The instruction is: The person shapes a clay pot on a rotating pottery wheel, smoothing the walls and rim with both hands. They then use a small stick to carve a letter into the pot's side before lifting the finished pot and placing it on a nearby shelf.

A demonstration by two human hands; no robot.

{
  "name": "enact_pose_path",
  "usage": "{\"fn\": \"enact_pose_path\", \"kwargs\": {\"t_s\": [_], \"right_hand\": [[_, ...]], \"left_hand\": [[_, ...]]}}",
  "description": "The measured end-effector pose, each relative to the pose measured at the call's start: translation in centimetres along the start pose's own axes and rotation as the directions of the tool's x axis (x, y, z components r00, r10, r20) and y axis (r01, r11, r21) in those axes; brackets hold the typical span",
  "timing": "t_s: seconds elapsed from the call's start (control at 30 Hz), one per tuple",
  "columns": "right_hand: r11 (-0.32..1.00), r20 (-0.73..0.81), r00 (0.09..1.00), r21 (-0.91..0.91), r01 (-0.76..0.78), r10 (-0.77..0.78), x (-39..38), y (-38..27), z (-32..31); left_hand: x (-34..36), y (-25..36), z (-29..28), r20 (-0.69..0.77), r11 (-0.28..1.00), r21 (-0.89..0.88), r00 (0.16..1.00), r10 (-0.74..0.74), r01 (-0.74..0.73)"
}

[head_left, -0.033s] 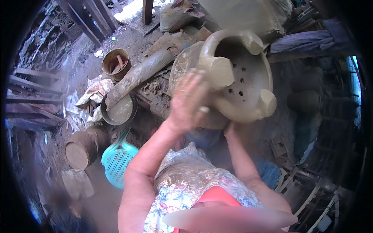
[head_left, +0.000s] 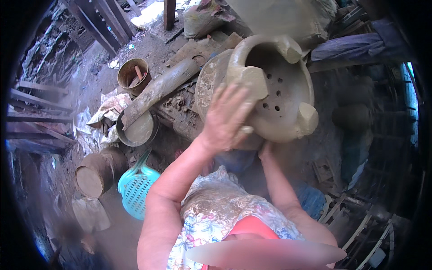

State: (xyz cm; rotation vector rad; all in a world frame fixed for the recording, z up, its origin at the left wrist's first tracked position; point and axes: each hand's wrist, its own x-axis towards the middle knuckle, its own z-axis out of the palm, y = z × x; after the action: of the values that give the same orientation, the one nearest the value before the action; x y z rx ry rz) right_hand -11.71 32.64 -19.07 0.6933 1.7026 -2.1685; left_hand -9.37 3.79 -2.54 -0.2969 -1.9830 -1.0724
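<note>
A smooth grey-brown clay bowl point(head_left: 272, 96), with three blocky lugs point(head_left: 307, 118) and a hole-pierced floor point(head_left: 292, 90), turns its round mouth upward, long axis unclear, just right of the left hand point(head_left: 227, 114), which lies flat over its wall, thumb apart. The right hand point(head_left: 266, 151) is mostly hidden behind it, its grip impossible to tell.

Dim, hazy fisheye view, black around its rim
White glare lies on the ground point(head_left: 150, 17) at upper left; the right side sinks into shadow; a blurred pinkish oval point(head_left: 265, 255) smears the lower edge
</note>
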Motion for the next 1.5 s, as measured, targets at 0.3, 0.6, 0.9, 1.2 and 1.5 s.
{"fn": "enact_pose_path", "kwargs": {"t_s": [0.3,0.6,0.9,1.2,1.5], "right_hand": [[0.996,0.047,0.999,-0.081,0.028,-0.024,0.5,1.8,-0.6],[0.993,-0.07,0.997,-0.106,-0.045,0.037,-1.2,0.8,1.3],[0.996,-0.057,0.998,-0.087,-0.015,0.01,5.7,2.6,-4.9],[0.997,0.009,0.999,-0.068,-0.034,0.035,6.0,-0.1,-6.0],[0.996,-0.013,0.999,-0.077,-0.038,0.037,4.9,1.1,-4.0]], "left_hand": [[7.3,-6.1,3.1,0.175,0.651,-0.608,0.876,-0.449,0.454],[3.1,-1.7,1.2,0.183,0.33,-0.776,0.692,-0.698,0.537],[11.1,-7.7,0.3,0.702,0.54,-0.167,0.485,-0.522,0.825],[14.6,-10.1,4.3,0.612,0.674,-0.141,0.599,-0.516,0.725],[2.9,-1.8,1.2,0.388,0.15,-0.669,0.513,-0.766,0.728]]}}
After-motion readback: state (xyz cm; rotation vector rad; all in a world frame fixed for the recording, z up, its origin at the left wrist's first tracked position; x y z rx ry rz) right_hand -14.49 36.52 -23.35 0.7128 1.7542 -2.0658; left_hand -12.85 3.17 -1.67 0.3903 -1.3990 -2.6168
